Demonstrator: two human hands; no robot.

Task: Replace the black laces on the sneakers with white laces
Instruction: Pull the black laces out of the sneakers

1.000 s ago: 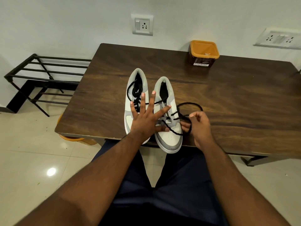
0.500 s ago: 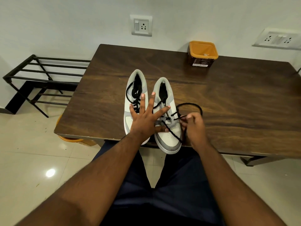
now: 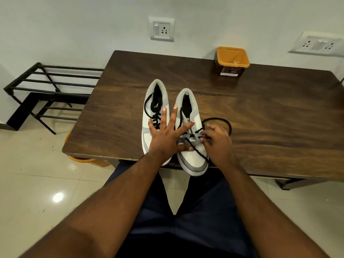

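Head view looks down on a dark wooden worktop (image 3: 260,112) with two grey-and-white sneakers side by side near its near edge. Both lie with their long axes running away from the person, toes toward the person and heel openings toward the wall. The left sneaker (image 3: 149,101) sits wholly on the worktop as far as can be seen, with its black lace (image 3: 151,107) threaded and loose at the collar. The right sneaker (image 3: 193,162) has its toe overhanging the near edge.

The left hand (image 3: 165,136) lies flat with fingers spread straight, pressing across both sneakers, the thumb on the right sneaker's toe box. The right hand (image 3: 217,144) is at the right sneaker's outer side, its fingers curled in a pinch on that shoe's black lace (image 3: 197,153); one strand crosses the toe diagonally, and a loop of it lies on the wood just beyond the hand.

To the right of the sneakers the wood is open out to the far right edge. An orange-rimmed tub (image 3: 232,61) stands at the far edge near the wall, well apart from the shoes. Left of the worktop a black metal rack (image 3: 46,86) stands on the tiled floor, and an orange object shows under the near left corner.
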